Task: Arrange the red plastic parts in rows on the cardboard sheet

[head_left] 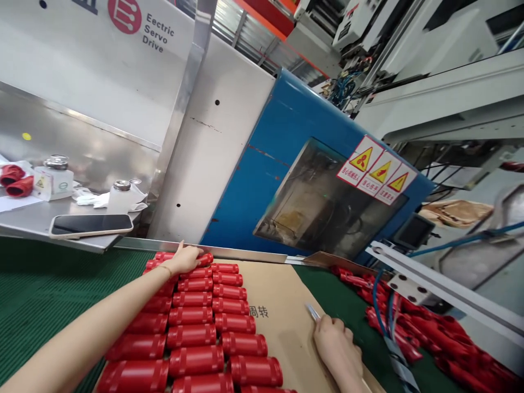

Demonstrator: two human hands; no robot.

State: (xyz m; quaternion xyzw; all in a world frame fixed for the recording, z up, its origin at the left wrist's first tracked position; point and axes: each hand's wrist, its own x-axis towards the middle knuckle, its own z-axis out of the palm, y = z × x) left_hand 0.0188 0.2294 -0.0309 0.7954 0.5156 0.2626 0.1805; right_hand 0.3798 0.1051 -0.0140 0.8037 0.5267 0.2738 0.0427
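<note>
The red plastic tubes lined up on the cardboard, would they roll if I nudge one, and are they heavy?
The red tubes look round-bodied and lie on their sides, so a loose one would probably roll. Packed row against row on the cardboard sheet, they likely brace each other. They look like hollow moulded plastic, so probably light and stiff. The left hand rests on the far row.

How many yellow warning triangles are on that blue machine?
3. They sit side by side in a slanted row on the blue machine, at the window's upper right corner: left, middle, right. None looks hidden.
</note>
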